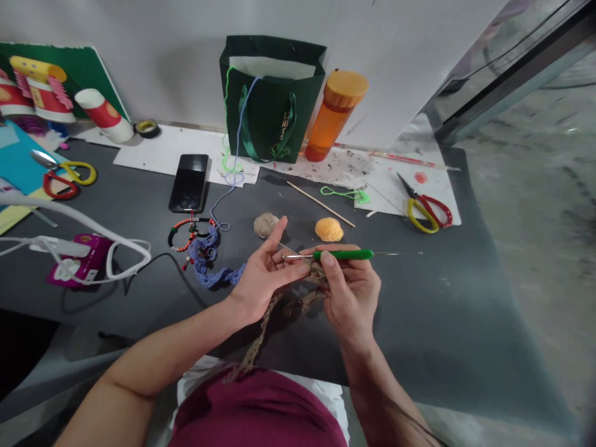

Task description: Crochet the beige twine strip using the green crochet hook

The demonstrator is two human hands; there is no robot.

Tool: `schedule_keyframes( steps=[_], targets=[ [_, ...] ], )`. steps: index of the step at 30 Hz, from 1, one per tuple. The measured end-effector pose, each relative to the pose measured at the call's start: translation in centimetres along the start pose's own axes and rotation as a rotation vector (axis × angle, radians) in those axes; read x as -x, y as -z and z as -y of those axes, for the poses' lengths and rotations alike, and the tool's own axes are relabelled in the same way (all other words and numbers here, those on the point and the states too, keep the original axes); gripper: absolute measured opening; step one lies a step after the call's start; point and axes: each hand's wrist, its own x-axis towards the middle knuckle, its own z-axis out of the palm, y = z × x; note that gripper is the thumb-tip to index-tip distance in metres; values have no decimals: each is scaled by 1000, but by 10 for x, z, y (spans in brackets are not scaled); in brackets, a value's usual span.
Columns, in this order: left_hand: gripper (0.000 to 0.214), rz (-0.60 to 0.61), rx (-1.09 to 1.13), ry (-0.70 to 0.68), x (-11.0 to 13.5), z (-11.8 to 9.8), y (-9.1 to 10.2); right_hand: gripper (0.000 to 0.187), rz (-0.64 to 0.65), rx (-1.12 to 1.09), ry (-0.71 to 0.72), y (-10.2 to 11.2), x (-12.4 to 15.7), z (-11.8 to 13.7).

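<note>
My right hand (351,288) grips a crochet hook (347,254) by its green handle, its metal tip pointing left. Between both hands is a strip of brown crochet work (316,273), and a length of it trails down toward my lap. My left hand (265,273) pinches the work between thumb and fingers, with the index finger raised. A strand of yarn runs over that finger, near a ball of brown yarn (265,225). Close by on the table sits a ball of yellow yarn (329,230). A blue crocheted piece (207,264) lies left of my left hand.
A dark green paper bag (265,105) and an orange bottle (333,118) stand at the back. A phone (189,183), beaded bracelet (177,236), wooden stick (321,203) and scissors (426,211) lie around. White cables (125,236) and a purple box (81,264) are at left.
</note>
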Motion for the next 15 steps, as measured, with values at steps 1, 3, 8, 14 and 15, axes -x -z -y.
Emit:
schedule_keyframes(
  steps=[1,3,8,14,15],
  targets=[
    [99,2,-7,-19,0,0,0,8,-4,73,54,0,0,1],
    [103,11,-20,-59,0,1,0,8,-18,221,206,-1,0,0],
    [97,34,-34,-107,-2,2,1,20,-74,243,425,-6,5,-4],
    [75,57,7,27,-2,-3,2,5,-80,-132,36,-8,2,3],
    [72,67,24,58,-2,-4,2,9,-79,-182,-23,-8,1,3]
  ],
)
